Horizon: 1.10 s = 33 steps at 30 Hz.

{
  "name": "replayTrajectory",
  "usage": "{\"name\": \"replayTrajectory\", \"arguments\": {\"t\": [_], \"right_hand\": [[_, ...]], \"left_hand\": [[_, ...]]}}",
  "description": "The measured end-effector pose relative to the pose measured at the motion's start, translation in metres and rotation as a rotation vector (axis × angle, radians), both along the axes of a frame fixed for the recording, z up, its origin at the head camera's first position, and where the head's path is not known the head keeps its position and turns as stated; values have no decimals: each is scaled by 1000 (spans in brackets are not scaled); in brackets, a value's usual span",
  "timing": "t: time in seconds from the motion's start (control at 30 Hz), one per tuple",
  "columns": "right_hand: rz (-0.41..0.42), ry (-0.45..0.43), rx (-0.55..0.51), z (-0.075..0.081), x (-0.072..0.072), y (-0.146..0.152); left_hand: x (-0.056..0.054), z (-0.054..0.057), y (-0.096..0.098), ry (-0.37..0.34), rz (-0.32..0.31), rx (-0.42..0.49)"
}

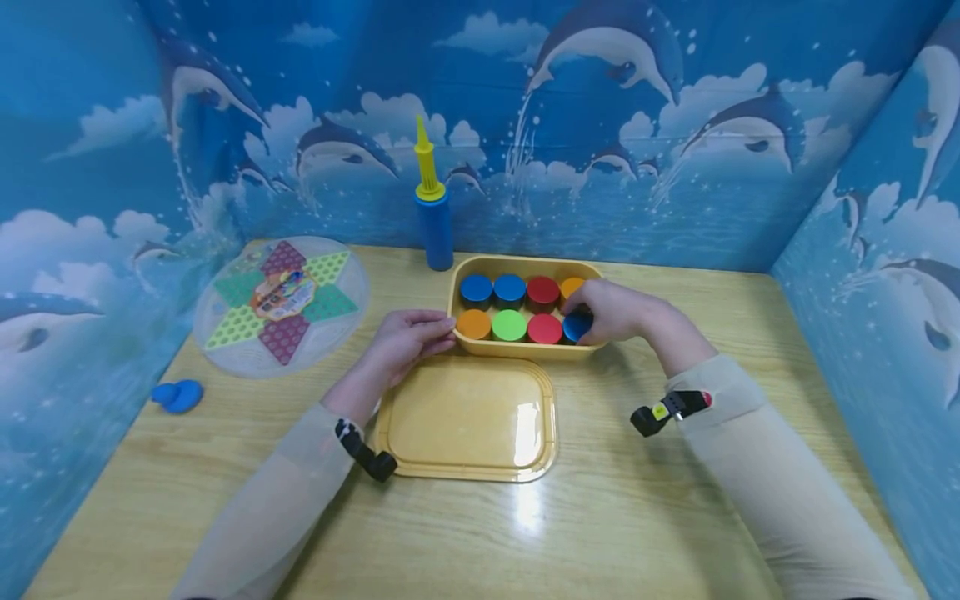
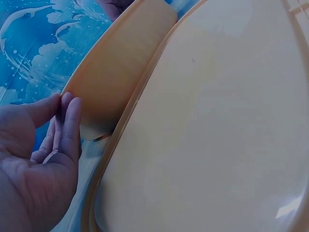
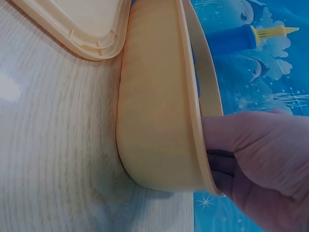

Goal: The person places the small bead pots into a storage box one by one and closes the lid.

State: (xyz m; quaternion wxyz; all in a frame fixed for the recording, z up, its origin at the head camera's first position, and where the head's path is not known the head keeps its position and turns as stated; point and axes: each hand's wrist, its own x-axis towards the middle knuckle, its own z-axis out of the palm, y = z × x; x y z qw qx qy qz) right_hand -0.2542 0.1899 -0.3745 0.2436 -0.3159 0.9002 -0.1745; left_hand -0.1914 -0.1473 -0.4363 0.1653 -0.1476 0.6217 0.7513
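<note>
A yellow plastic box [image 1: 525, 351] holds two rows of round tubs with coloured lids: blue, red, orange and green. At its left end my left hand [image 1: 408, 342] pinches the rim between thumb and fingers; the left wrist view shows the fingertips at the corner of the box wall [image 2: 116, 67]. My right hand [image 1: 617, 310] reaches over the right end into the box and grips the blue-lidded tub [image 1: 576, 327] in the front right corner. In the right wrist view the box wall [image 3: 154, 106] hides the fingertips of that hand [image 3: 260, 159].
Flat in front of the box lies its yellow lid [image 1: 465, 417]. A blue and yellow hand pump [image 1: 435, 221] stands behind, against the dolphin-print backdrop. To the left are a clear round star-patterned board [image 1: 281, 304] and a small blue plastic piece [image 1: 178, 396].
</note>
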Motion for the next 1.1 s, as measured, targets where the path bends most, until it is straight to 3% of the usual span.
{"name": "replayTrajectory", "arguments": {"t": [0.4,0.6,0.77,0.93,1.1], "right_hand": [[-113,-36,-211,3,14,20],[-167,16,-322,4,28,32],[-210,50,-431,4,43,42],[-302,21,-512,1,60,53],[-467,-40,-577,-5,80,61]], "left_hand": [[1,1,3,13,-17,6],[4,4,1,17,-21,-42],[9,6,-12,48,-18,-106],[21,15,-31,109,-56,-250],[44,25,-48,189,-68,-336]]}}
